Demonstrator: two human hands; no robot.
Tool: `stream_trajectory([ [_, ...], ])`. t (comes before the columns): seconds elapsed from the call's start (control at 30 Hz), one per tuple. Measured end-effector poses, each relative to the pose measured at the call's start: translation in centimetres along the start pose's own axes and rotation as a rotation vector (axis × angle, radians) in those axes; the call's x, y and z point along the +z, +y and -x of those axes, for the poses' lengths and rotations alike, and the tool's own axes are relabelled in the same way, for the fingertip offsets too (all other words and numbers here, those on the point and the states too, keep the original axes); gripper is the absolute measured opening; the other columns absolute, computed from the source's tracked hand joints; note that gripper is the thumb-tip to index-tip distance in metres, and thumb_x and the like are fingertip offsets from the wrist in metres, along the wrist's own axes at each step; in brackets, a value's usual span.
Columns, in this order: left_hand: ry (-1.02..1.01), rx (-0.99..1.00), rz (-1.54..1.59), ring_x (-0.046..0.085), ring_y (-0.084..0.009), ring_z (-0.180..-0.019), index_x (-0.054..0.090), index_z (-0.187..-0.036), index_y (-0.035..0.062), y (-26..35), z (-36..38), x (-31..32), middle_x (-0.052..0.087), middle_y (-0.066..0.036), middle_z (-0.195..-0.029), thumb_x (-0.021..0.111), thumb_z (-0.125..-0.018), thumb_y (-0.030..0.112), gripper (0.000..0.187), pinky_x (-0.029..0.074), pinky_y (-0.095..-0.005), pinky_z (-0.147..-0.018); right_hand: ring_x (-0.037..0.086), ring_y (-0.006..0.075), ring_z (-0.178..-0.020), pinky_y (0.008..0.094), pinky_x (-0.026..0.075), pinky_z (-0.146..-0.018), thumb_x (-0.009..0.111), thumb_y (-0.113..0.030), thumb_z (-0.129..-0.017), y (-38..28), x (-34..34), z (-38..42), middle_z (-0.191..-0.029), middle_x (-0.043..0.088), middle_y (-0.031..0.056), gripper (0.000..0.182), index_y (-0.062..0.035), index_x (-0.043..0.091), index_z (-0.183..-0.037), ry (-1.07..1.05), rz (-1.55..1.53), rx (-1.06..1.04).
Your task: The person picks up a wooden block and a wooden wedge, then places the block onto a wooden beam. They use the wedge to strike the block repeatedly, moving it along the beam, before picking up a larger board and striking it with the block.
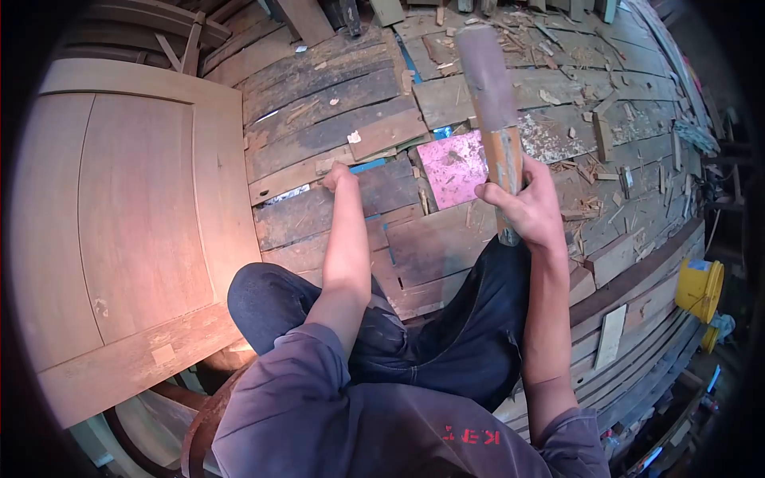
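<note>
My right hand [534, 203] is wrapped round the narrow lower part of a wooden club-shaped mallet [488, 80], with the thumb laid across it. The mallet stands nearly upright, its thick greyish head at the top. My left hand [340, 176] reaches down to the plank floor, fingers curled together. A small pale wood piece [325, 166] lies right at its fingertips; whether the hand grips it is hidden. Just beyond is a short flat board [389, 134]. A pink stained square sheet [453, 169] lies on the floor between the two hands.
A large wooden panel door [143, 215] fills the left side. Wood chips, shavings and offcuts [603, 137] litter the worn planks [323, 119]. Stacked timber [637, 303] and a yellow bucket [700, 291] stand at the right. My bent knees [275, 299] are close in front.
</note>
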State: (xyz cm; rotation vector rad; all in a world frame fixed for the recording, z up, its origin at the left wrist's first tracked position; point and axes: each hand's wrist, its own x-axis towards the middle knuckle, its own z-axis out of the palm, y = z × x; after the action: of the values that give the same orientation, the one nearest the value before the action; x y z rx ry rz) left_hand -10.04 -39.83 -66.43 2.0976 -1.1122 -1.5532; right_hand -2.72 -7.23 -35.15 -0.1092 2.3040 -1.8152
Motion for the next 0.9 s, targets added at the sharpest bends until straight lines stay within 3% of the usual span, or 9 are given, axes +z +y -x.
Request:
stream_trajectory([
  [0.13,-0.061,-0.012,0.058,0.063,-0.0376,-0.113,0.059,-0.121,-0.0077,0.5,-1.7,0.8,0.063,-0.024,-0.125,0.073,-0.078,0.021,0.054,0.052,-0.0425,-0.099,0.057,0.0092,-0.07,0.0285,0.048,-0.065,0.077,-0.017,-0.071,1.1,-0.5,-0.2,-0.077,0.063,0.0018,0.032,0.001,0.065,-0.093,0.004,0.084,-0.016],
  [0.23,0.066,0.083,0.174,0.064,-0.0381,-0.111,0.061,-0.118,-0.0079,1.2,-1.3,0.7,0.062,-0.026,-0.125,0.072,-0.079,0.016,0.047,0.052,-0.0424,-0.097,0.056,0.0083,-0.075,0.0271,0.046,-0.069,0.077,-0.013,-0.074,0.7,-0.9,0.3,-0.081,0.062,0.0003,0.03,0.0007,0.064,-0.097,0.011,0.064,0.023],
  [0.33,-0.067,0.434,0.309,0.065,-0.0383,-0.105,0.061,-0.115,-0.0082,2.1,-1.5,0.0,0.063,-0.028,-0.12,0.068,-0.083,0.012,0.039,0.052,-0.0445,-0.093,0.059,0.0102,-0.073,0.0287,0.048,-0.069,0.077,-0.015,-0.073,1.2,-1.3,0.1,-0.08,0.064,0.0028,0.031,0.0013,0.065,-0.097,0.048,0.06,0.005],
  [0.43,-0.016,0.999,0.29,0.065,-0.0386,-0.1,0.061,-0.116,-0.0074,4.0,-0.4,0.0,0.065,-0.026,-0.108,0.066,-0.087,0.012,0.035,0.052,-0.0459,-0.089,0.064,0.0135,-0.07,0.0319,0.051,-0.067,0.08,-0.022,-0.071,1.9,-1.0,0.1,-0.077,0.068,0.0071,0.037,0.001,0.068,-0.097,0.07,-0.008,-0.023],
  [0.53,-0.115,1.26,0.323,0.066,-0.0342,-0.096,0.062,-0.113,-0.0066,8.1,5.5,-1.9,0.067,-0.021,-0.096,0.067,-0.09,0.017,0.033,0.052,-0.043,-0.084,0.064,0.0135,-0.07,0.0317,0.052,-0.067,0.08,-0.022,-0.071,1.5,-1.2,0.2,-0.078,0.07,0.0075,0.038,0.0004,0.068,-0.099,0.049,0.127,-0.031],
  [0.63,-0.368,1.505,0.044,0.067,-0.0265,-0.091,0.065,-0.11,-0.0042,11.7,8.0,-1.0,0.069,-0.016,-0.093,0.07,-0.09,0.02,0.032,0.053,-0.038,-0.08,0.065,0.0136,-0.071,0.0321,0.052,-0.067,0.081,-0.022,-0.071,1.7,-1.1,0.2,-0.079,0.07,0.0084,0.039,0.0004,0.069,-0.1,0.037,0.073,-0.068],
  [0.8,-1.159,1.184,-0.199,0.068,-0.0193,-0.093,0.065,-0.115,-0.0018,6.8,12.7,5.2,0.072,-0.015,-0.107,0.076,-0.085,0.022,0.04,0.054,-0.0342,-0.083,0.065,0.0119,-0.071,0.0303,0.052,-0.065,0.082,-0.021,-0.071,1.7,-1.7,0.4,-0.08,0.071,0.0082,0.04,0.003,0.068,-0.1,0.126,-0.07,-0.045],
  [0.9,-1.238,1.222,-0.373,0.069,-0.0212,-0.099,0.065,-0.119,-0.0007,2.6,15.1,6.9,0.071,-0.016,-0.11,0.076,-0.084,0.017,0.04,0.054,-0.0346,-0.085,0.064,0.011,-0.072,0.0289,0.052,-0.066,0.081,-0.018,-0.073,1.1,-2.4,0.8,-0.082,0.07,0.0071,0.036,0.0029,0.067,-0.099,0.132,-0.197,-0.014],
])
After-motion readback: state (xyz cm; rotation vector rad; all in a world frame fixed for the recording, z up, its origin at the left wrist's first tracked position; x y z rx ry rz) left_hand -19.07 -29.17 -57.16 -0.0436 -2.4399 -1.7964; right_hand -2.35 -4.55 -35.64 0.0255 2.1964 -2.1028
